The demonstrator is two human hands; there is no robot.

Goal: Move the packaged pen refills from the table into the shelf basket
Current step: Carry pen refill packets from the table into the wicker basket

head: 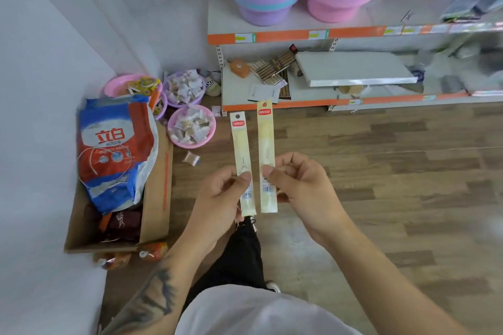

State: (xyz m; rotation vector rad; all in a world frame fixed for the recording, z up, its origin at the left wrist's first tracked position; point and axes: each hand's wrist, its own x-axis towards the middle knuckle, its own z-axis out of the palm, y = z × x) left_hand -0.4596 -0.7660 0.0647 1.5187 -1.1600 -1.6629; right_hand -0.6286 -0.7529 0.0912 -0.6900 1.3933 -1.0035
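Shelving is standing ahead; left hand (221, 193) and right hand (299, 185) are each pinching one refill pack (243, 163), fingers clamped, neither basketed yet.

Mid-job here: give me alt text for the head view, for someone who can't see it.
Each hand pinches one long cream pen-refill packet upright: left hand holds the left packet, right hand the right packet. Beyond them stands an orange-edged metal shelf over wood-look flooring.

We look from our head camera steeply down, close over our hands; the wooden floor (381, 171) lies below, store shelves (299, 35) far ahead.
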